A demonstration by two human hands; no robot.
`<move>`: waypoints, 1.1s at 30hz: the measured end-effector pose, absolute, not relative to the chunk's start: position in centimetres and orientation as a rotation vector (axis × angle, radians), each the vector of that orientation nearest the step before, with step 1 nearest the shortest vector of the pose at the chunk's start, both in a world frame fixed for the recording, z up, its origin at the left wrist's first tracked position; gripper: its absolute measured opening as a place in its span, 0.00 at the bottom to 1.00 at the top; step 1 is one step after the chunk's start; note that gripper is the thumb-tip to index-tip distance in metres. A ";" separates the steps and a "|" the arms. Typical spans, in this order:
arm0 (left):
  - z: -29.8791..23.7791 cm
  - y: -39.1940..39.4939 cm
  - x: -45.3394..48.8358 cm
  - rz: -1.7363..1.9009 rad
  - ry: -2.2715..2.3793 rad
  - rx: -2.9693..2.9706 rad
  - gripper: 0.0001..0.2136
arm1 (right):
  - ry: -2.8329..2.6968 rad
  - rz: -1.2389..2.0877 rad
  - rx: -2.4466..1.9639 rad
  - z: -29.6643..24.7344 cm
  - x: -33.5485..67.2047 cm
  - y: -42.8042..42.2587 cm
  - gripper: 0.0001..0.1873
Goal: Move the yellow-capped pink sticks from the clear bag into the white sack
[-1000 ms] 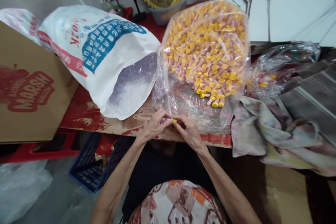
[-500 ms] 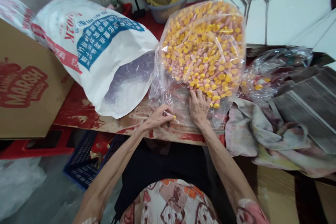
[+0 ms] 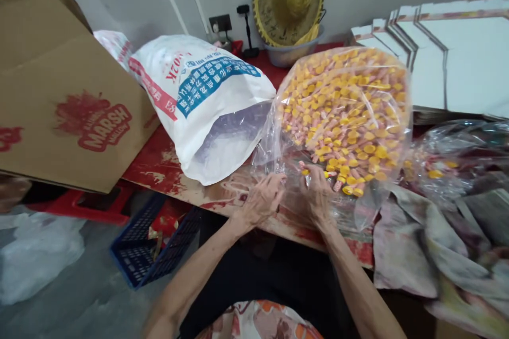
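A clear plastic bag [image 3: 350, 100] full of small pink pieces with yellow caps lies on the red table [image 3: 159, 164], its mouth towards me. Both hands are at that mouth. My right hand [image 3: 318, 196] has its fingers pinched on one yellow-capped piece [image 3: 304, 172] at the edge of the pile. Just to its left, my left hand [image 3: 263, 200] is curled closed over the loose plastic, and what it holds is hidden. The hands are close together, almost touching.
A white printed sack [image 3: 202, 90] lies open to the left of the bag, beside a tilted cardboard box [image 3: 71, 106]. Flat white cartons [image 3: 457, 58] are stacked at the back right. A second clear bag [image 3: 453, 159] and crumpled cloth [image 3: 421, 243] lie right. A blue crate [image 3: 155, 246] sits below.
My right hand has drawn back from the pile to the bag's mouth with a piece. My left hand has moved up beside it. The view has tilted up and left.
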State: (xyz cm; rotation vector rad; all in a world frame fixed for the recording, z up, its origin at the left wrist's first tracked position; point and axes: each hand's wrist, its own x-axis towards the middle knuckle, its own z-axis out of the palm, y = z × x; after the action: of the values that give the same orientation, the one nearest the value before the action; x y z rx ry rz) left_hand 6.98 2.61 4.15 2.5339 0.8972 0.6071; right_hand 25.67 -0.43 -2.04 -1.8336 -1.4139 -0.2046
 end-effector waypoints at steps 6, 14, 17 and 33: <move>2.2 1.6 4.6 0.683 0.903 2.426 0.13 | -1.561 0.017 -1.721 -3.3 22.6 -0.2 0.14; 1.1 3.8 2.8 0.849 1.240 2.216 0.05 | -1.437 0.179 -1.649 -2.2 22.9 -0.7 0.16; 2.1 8.1 3.0 0.833 1.361 2.196 0.05 | -1.422 0.225 -1.626 -2.1 23.1 -0.7 0.15; 4.1 23.1 -2.4 0.565 1.398 2.336 0.20 | -1.366 0.232 -1.633 -2.0 23.3 -0.5 0.17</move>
State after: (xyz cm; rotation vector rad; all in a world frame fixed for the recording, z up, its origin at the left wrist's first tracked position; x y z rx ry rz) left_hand -2.41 23.08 4.10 2.3357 1.3982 0.5652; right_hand 23.31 -0.47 -1.96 -1.6331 -1.3658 0.2318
